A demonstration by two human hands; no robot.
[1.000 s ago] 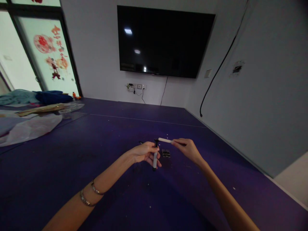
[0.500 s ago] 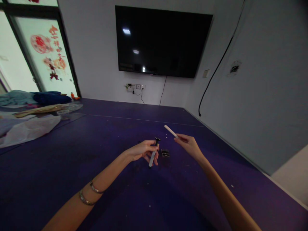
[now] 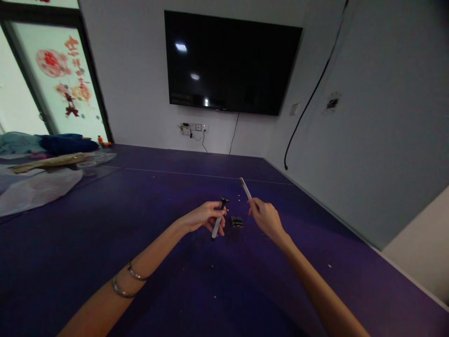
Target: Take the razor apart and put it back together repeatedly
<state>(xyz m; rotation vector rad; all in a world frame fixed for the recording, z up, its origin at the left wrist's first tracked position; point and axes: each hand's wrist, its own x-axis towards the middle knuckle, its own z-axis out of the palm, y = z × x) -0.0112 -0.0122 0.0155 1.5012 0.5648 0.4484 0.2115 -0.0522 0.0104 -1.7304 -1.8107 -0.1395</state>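
My left hand is closed around a razor with a grey-and-black handle. Its black head points up and away from me, and the handle slants down toward me. In my right hand is a slim white toothbrush, gripped near its lower end. The brush end, with a darker patch, sticks out up and to the left, apart from the razor. Between the hands, a small black rectangular piece with a clear edge lies on the purple surface; its kind is too small to tell.
Small white bits are scattered on the purple surface. Clear plastic bags and blue cloth lie at the far left. A black cable hangs along the right wall, and a television is mounted ahead.
My right hand has turned, so the toothbrush stands steeper and shows its darker end. The razor stays in my left hand. The whole view has shifted slightly.
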